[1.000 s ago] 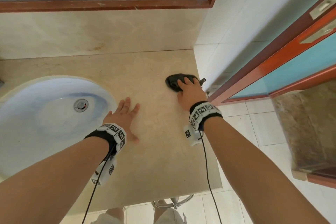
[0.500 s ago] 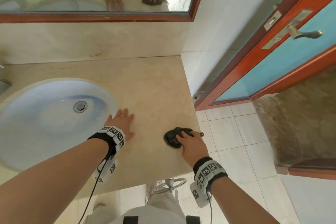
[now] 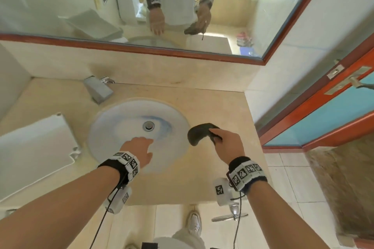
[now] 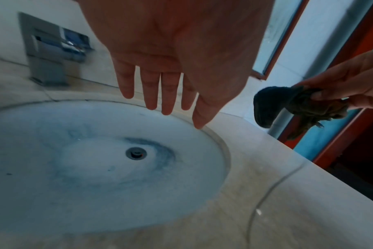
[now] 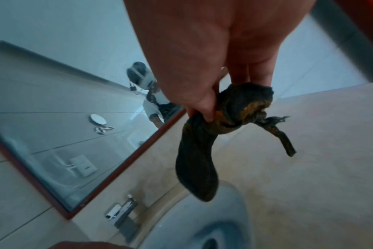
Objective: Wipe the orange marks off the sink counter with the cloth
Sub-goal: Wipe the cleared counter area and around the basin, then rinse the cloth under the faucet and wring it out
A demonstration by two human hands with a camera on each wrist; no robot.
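Right hand [image 3: 226, 143] pinching a dark bunched cloth [image 3: 199, 132] with orange stains, lifted clear of the beige sink counter [image 3: 214, 180] at the basin's right rim, left hand [image 3: 139, 149] held flat with fingers straight over the white basin [image 3: 113, 133], grey faucet [image 3: 97, 90] behind, wood-framed mirror [image 3: 129, 47] above.

Red-framed mirror [image 3: 121, 6], white tiled floor [image 3: 293, 178], blue-paneled door [image 3: 323, 119].

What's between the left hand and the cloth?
Nothing solid: in the left wrist view, the left hand and the cloth are separated by air above the basin rim.
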